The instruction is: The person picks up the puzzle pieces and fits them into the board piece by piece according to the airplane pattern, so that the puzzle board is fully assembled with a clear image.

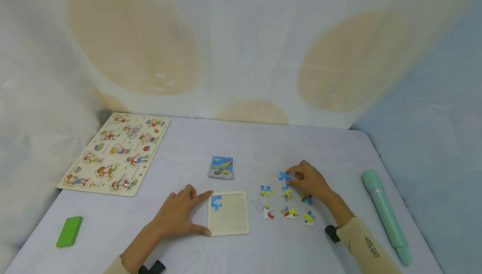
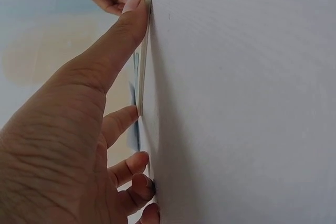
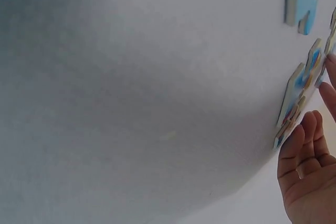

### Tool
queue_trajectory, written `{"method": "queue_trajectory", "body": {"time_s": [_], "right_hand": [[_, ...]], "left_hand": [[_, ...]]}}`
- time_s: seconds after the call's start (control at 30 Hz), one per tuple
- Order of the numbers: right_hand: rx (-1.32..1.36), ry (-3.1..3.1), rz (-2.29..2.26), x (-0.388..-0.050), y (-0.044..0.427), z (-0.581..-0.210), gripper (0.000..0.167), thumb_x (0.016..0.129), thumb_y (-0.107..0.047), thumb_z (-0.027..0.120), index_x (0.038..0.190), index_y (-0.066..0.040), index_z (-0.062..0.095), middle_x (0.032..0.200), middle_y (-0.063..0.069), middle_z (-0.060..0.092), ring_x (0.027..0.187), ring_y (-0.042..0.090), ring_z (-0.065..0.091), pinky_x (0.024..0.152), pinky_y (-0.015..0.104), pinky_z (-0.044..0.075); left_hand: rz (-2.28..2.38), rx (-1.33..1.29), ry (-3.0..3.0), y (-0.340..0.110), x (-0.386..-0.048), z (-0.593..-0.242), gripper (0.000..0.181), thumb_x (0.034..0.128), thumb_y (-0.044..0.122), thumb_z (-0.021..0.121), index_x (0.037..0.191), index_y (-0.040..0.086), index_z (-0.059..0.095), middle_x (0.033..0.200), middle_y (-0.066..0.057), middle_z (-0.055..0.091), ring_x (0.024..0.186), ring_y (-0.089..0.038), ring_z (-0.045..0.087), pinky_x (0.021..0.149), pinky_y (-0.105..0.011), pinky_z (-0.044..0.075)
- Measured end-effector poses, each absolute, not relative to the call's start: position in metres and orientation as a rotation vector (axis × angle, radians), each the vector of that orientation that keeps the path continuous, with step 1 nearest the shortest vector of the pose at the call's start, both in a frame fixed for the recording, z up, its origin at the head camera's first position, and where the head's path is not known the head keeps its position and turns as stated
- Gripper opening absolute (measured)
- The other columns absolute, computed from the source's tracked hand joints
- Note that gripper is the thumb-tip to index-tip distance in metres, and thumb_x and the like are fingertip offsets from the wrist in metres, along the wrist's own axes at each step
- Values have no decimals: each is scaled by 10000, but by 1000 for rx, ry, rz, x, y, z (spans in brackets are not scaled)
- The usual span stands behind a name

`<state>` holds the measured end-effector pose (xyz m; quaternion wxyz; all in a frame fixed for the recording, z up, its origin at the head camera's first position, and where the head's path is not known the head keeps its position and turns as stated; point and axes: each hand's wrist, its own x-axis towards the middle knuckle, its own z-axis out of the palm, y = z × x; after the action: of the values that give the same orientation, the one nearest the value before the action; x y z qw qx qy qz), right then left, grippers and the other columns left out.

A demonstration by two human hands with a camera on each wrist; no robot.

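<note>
A square wooden puzzle tray (image 1: 229, 233) holds one blue piece (image 1: 216, 203) in its upper-left corner. My left hand (image 1: 177, 215) is spread at the tray's left side, index fingertip at the upper corner and thumb at the lower one; the left wrist view shows this hand (image 2: 68, 114) against the tray's edge (image 2: 143, 77). With thumb and index finger, my right hand (image 1: 310, 182) pinches a blue puzzle piece (image 1: 283, 176) at the top of the loose pieces. In the right wrist view that hand (image 3: 310, 182) is partly cut off, beside several pieces (image 3: 291, 95).
Several loose pieces (image 1: 289, 212) lie right of the tray. Behind it is a small airplane picture puzzle (image 1: 221, 167). A large figure board (image 1: 118, 152) lies back left, a green block (image 1: 69, 231) front left, and a mint-green tube (image 1: 385, 215) along the right.
</note>
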<state>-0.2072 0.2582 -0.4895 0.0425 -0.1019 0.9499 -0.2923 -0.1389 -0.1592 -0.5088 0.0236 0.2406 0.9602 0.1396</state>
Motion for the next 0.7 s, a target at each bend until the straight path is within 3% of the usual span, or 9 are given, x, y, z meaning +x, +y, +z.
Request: {"method": "queue_trajectory", "body": {"time_s": [0.7], "right_hand": [[-442, 2984, -804, -209, 253, -493, 276, 817, -214, 817, 1020, -39, 748, 903, 13, 506, 755, 118, 442, 642, 246, 406]], "left_hand": [[450, 718, 2962, -159, -138, -509, 1038, 539, 881, 678, 1431, 371, 526, 949, 76, 370, 733, -88, 344, 682, -291, 271]]}}
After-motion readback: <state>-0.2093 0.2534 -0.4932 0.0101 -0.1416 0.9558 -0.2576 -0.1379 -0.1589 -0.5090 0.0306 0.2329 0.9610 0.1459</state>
